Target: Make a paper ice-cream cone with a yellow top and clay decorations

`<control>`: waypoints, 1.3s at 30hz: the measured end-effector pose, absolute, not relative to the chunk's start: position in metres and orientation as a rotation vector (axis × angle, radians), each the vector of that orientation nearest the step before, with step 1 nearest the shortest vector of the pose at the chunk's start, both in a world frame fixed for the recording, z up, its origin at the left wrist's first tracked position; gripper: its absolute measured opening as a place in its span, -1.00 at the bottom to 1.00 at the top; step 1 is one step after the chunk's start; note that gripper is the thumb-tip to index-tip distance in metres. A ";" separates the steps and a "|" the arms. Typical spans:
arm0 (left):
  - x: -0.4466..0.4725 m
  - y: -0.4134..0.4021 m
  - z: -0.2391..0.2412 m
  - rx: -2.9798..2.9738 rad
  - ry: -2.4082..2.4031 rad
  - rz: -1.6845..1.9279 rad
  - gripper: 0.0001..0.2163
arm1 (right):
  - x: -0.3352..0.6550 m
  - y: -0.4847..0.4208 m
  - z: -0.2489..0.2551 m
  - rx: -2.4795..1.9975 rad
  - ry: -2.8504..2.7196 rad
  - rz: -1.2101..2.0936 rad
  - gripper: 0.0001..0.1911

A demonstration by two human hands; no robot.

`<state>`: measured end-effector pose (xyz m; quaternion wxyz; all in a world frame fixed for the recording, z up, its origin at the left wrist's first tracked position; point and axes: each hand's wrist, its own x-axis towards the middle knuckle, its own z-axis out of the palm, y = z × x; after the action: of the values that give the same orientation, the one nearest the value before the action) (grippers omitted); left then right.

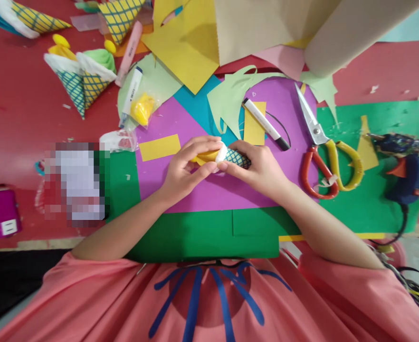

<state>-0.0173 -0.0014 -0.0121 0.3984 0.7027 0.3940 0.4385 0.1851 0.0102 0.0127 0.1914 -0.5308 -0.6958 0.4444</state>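
Two bare hands meet over a purple sheet point(195, 190), both pinching one small paper cone point(238, 158). The left hand point(186, 171) closes thumb and fingertips around the cone's wide end, where white and yellow filling point(209, 156) bulges out. The right hand point(262, 168) wraps the cross-hatched pointed end, fingers curled shut around it. The cone looks light, thin and easily crushed, so a gentle hold along its sides seems safest; the soft filling would likely squash or slip out. Just beyond the right fingertips lies a marker point(266, 124); scissors point(319, 152) sit further right, a glue gun point(405, 164) beyond them.
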 end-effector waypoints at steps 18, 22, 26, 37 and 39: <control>-0.016 -0.001 -0.017 1.684 1.058 1.148 -0.71 | 0.189 0.015 0.013 -1.349 -1.909 1.385 -0.52; -0.016 -0.001 -0.022 1.642 1.073 1.159 -0.63 | 0.192 0.017 0.014 -1.324 -1.908 1.419 -0.53; -0.020 0.001 -0.029 1.568 1.072 1.160 -0.59 | 0.194 0.017 0.013 -1.267 -1.899 1.457 -0.56; -0.024 0.004 -0.028 1.588 1.144 1.165 -0.61 | 0.190 0.014 0.009 -1.184 -1.916 1.359 -0.61; -0.023 0.003 -0.024 1.597 1.159 1.178 -0.66 | 0.190 0.013 0.010 -1.207 -1.934 1.341 -0.58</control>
<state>-0.0231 0.0030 -0.0238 0.4093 0.6341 0.4601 0.4676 0.1901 0.0131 0.0101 0.2458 -0.4424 -0.7089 0.4913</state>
